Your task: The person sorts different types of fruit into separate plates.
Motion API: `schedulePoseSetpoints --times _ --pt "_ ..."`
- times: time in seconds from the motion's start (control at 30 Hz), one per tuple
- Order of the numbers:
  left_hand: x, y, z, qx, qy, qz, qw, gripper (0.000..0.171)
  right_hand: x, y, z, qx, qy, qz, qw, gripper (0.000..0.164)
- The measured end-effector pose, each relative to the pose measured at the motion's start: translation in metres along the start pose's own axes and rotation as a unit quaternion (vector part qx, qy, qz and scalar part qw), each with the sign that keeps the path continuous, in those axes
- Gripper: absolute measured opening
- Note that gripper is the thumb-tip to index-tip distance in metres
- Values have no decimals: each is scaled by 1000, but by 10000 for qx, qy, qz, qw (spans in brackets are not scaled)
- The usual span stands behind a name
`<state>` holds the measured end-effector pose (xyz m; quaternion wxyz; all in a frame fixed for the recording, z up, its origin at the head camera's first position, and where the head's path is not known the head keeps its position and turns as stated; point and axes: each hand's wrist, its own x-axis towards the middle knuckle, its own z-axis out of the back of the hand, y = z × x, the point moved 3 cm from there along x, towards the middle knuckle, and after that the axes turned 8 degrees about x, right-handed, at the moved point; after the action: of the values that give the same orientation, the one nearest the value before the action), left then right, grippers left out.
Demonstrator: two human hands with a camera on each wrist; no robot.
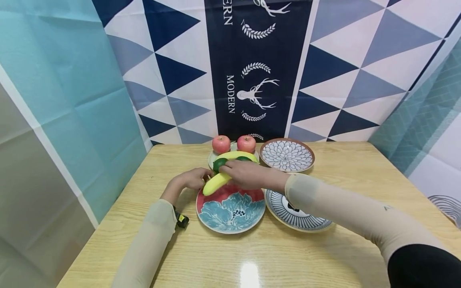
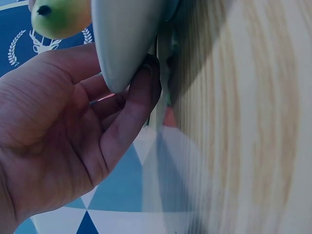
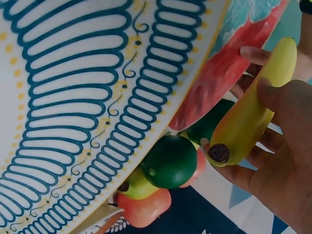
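Note:
My right hand (image 1: pixel 245 174) holds a yellow banana (image 1: pixel 217 184) over the far left part of a flower plate (image 1: pixel 234 212) with a red and blue pattern. In the right wrist view the thumb lies across the banana (image 3: pixel 253 107), with fingers behind it. At the flower plate's left rim is my left hand (image 1: pixel 194 179). The left wrist view shows its thumb and fingers on either side of the pale plate edge (image 2: pixel 126 44). Just beyond, a small plate (image 1: pixel 211 160) bears two red apples (image 1: pixel 221 144), a second banana (image 1: pixel 235 155) and dark green round fruits (image 1: pixel 219 164), partly hidden by the right hand.
A blue-and-white striped plate (image 1: pixel 306 222) lies right of the flower plate, partly under the right forearm. Behind it stands a brown-rimmed petal-patterned plate (image 1: pixel 287 155). The wooden table (image 1: pixel 201 256) ends at a patterned cloth (image 1: pixel 180 80) at the back.

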<state>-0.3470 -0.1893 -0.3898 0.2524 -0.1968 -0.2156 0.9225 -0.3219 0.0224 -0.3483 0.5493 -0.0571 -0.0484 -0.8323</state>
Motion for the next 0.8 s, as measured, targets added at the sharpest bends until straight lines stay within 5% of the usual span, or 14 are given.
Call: schedulePoseSetpoints --times 0.17,0.47,0.8 --pt "0 -1 0 -1 -7 -4 10000 28 2 3 -4 -22 413 -210 9989 43" --pt "-2 -2 0 -85 44 174 9998 28 1 10 -12 138 1065 -416 9933 47" --pt "-1 -2 -1 -137 48 130 9998 25 1 11 -17 219 1194 -439 9916 45"
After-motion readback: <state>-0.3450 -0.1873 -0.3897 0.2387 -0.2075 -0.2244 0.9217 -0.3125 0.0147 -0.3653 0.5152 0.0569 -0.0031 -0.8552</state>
